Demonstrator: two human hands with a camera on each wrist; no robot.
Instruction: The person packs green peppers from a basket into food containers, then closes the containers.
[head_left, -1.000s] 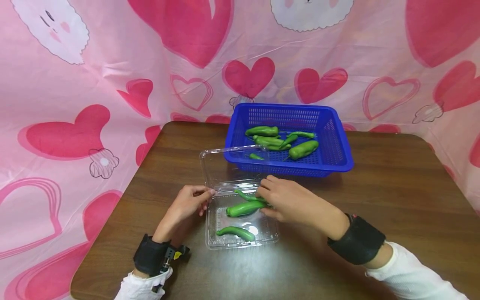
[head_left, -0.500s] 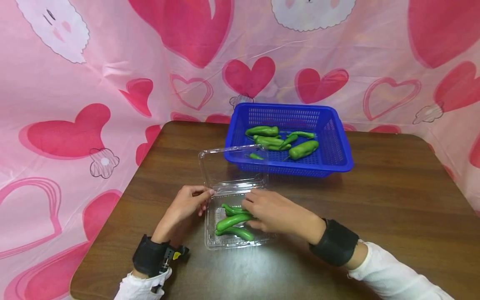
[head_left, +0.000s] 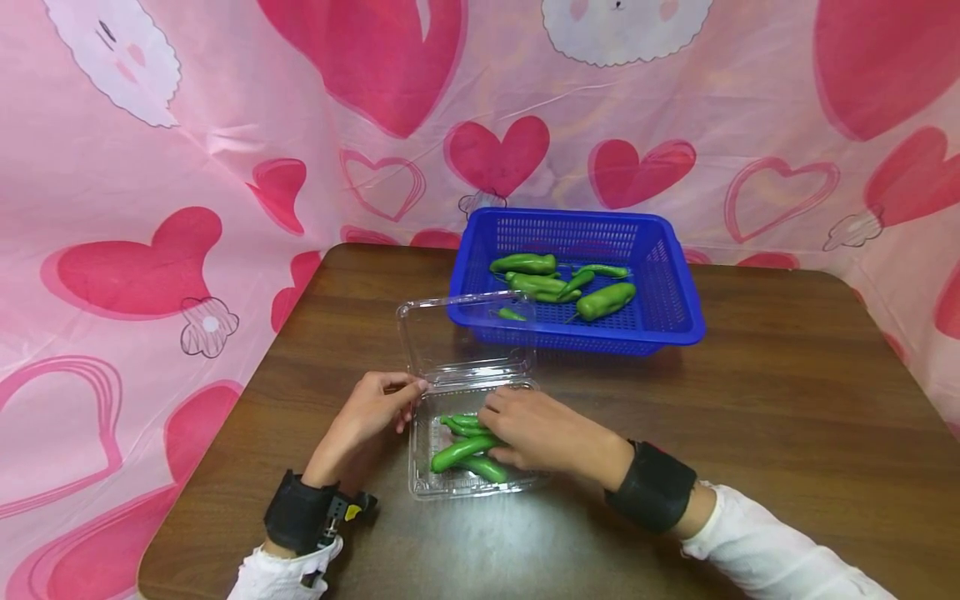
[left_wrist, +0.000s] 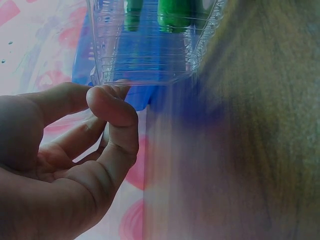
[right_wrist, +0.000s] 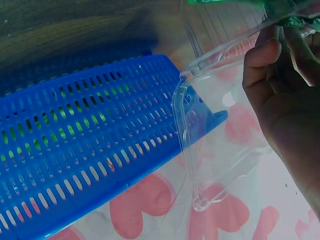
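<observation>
A clear plastic clamshell box [head_left: 417, 479] sits on the table with its lid [head_left: 402, 333] raised, leaning back toward the blue basket. Several green peppers [head_left: 459, 454] lie inside it, one crossing over another. My left hand [head_left: 377, 406] pinches the box's left rim near the hinge, thumb and fingertips meeting at the plastic in the left wrist view. Over the right half of the box, my right hand [head_left: 536, 429] has curled fingers on the upper green peppers [head_left: 463, 425]. Those peppers' right ends are hidden under the hand.
Behind the box stands a blue perforated basket [head_left: 690, 321] holding several green peppers [head_left: 606, 301]. Its near left corner shows through the raised lid. A brown wooden table [head_left: 780, 400] lies beneath everything, and a pink heart-patterned cloth [head_left: 562, 100] hangs along the back and left.
My right hand has moved left and nearer to me, shifting the upper peppers down toward the front pepper, one now overlapping it. The left hand keeps its place on the rim.
</observation>
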